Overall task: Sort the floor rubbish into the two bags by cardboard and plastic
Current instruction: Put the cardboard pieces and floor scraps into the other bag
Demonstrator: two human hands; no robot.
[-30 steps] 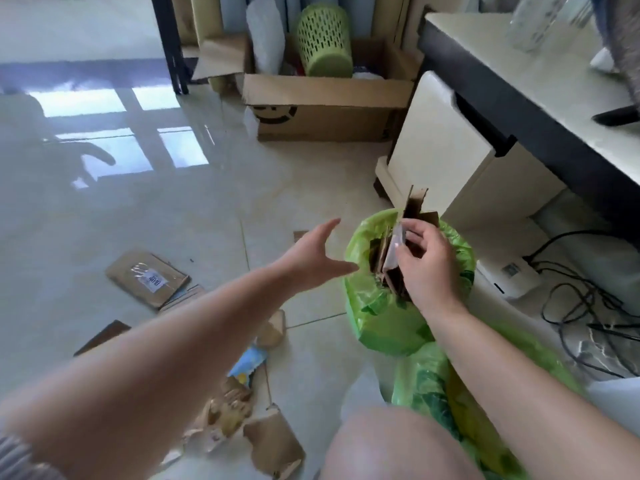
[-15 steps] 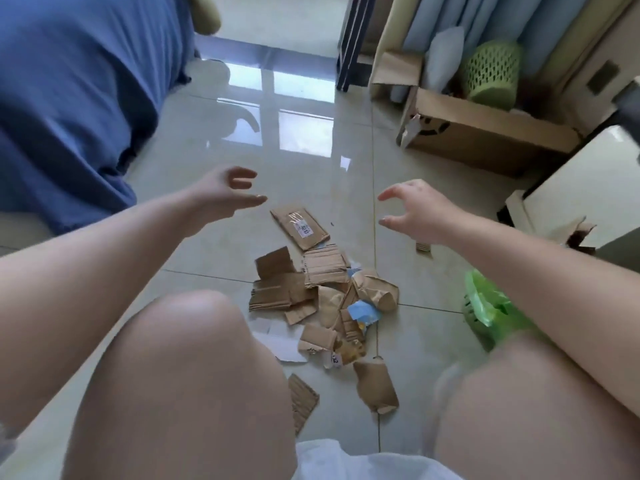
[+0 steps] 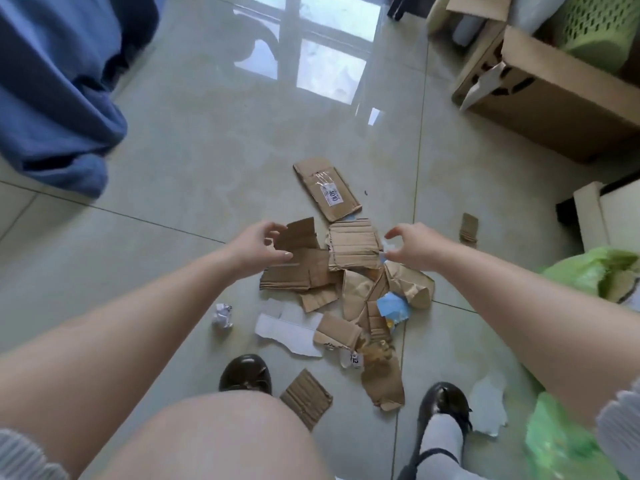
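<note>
A heap of torn brown cardboard pieces lies on the tiled floor in front of me, with a blue plastic wrapper and white paper scraps among it. A labelled cardboard flap lies beyond the heap. My left hand hovers over the heap's left edge, fingers spread and loosely curled, holding nothing. My right hand hovers over the right side, also empty. One green bag sits at the right edge; a second green bag lies lower right.
My two black shoes stand just below the heap. A crumpled paper ball lies to the left. A large cardboard box and green basket stand far right; blue fabric hangs at the left.
The view tipped down from the green bag to the floor heap. Both hands, empty since the right let go at the bag, have dropped closer to the cardboard pieces.
</note>
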